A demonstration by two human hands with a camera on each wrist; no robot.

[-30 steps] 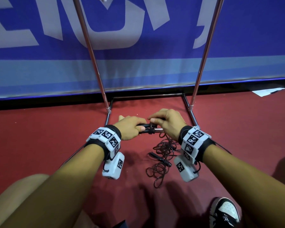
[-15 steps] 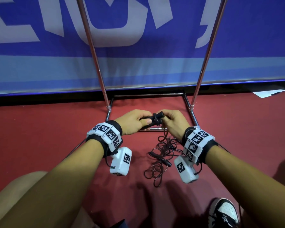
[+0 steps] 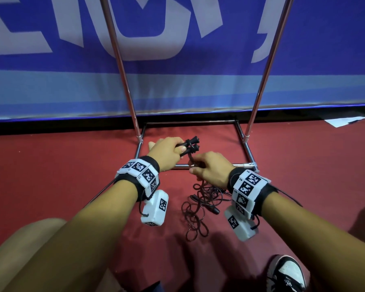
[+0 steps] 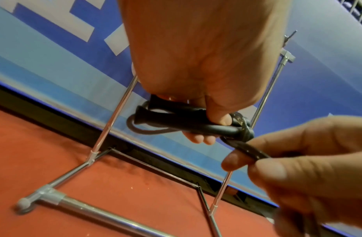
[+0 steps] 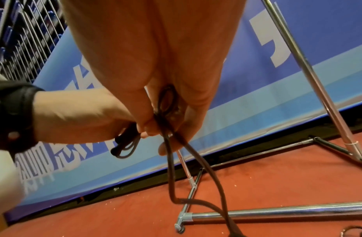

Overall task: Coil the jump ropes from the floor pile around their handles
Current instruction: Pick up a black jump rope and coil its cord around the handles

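My left hand point(image 3: 169, 151) grips two black jump-rope handles point(image 3: 190, 146) held side by side, their ends pointing up and right. The same handles point(image 4: 182, 121) show in the left wrist view, with rope looped round one end. My right hand point(image 3: 209, 170) sits just below and right of them and pinches the black rope point(image 4: 249, 150) between thumb and fingers. From that hand two strands point(image 5: 176, 162) hang down to the floor. A tangled pile of dark rope point(image 3: 198, 209) with another handle in it lies on the red floor between my wrists.
A chrome rack frame point(image 3: 249, 152) stands on the red floor point(image 3: 61, 171) right behind my hands, its two uprights rising before a blue banner point(image 3: 177, 81). My knee point(image 3: 19, 249) is at lower left, my shoe point(image 3: 287, 275) at lower right. A white paper point(image 3: 343, 121) lies far right.
The handles turned from lying level between both hands to pointing up in the left hand alone. My right hand dropped down off them and now pinches the rope below.
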